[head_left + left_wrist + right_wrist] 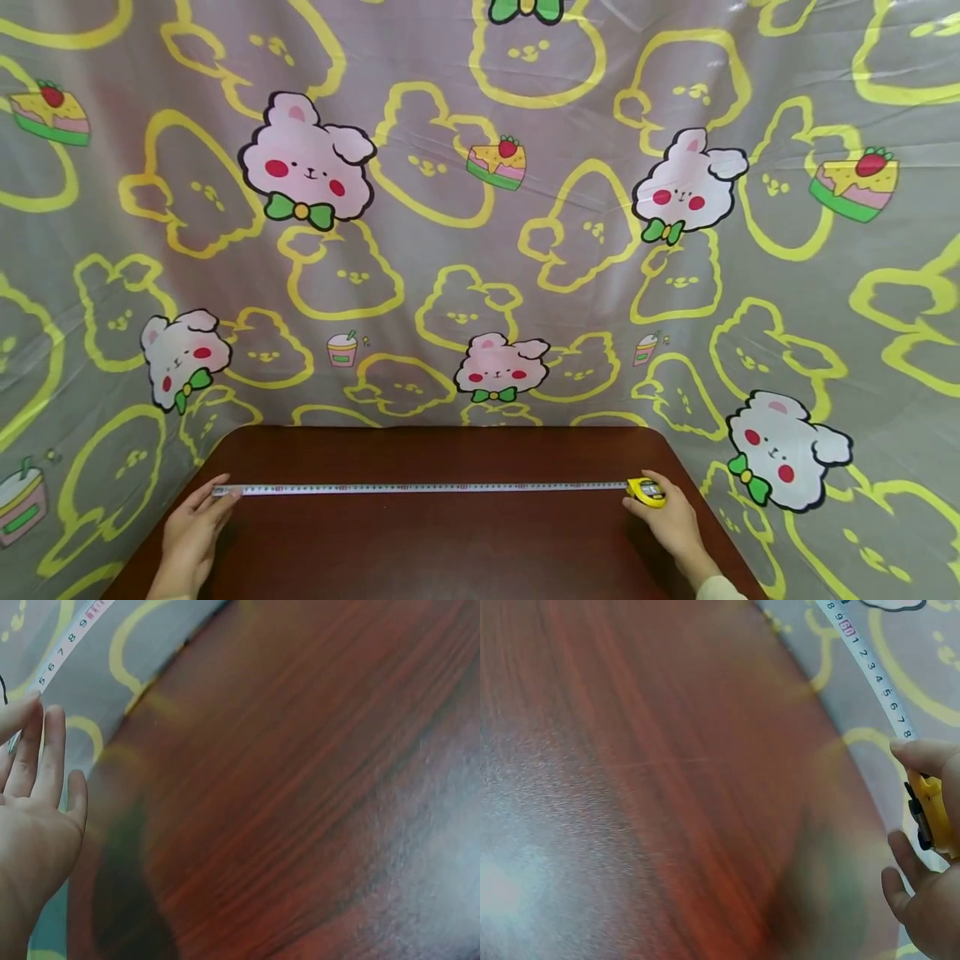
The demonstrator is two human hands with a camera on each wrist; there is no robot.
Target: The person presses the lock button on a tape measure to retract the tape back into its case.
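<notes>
A tape measure with a yellow case [647, 492] has its white blade [435, 488] drawn out straight from right to left. My left hand [193, 533] pinches the blade's free end between thumb and fingers; the left wrist view shows the same blade [63, 649] leaving the fingertips of that hand [37, 810] near the number 5. At the other end my right hand [672, 521] grips the case. In the right wrist view the thumb lies by the blade [877, 684] near the number 8, and the right hand [934, 900] partly covers the case [930, 806].
The dark reddish-brown table [427, 550] with rounded far corners lies below the hands. Behind it and at both sides hangs a grey cloth [420, 250] printed with yellow outlines and white rabbit faces. Light glares off the tabletop in both wrist views.
</notes>
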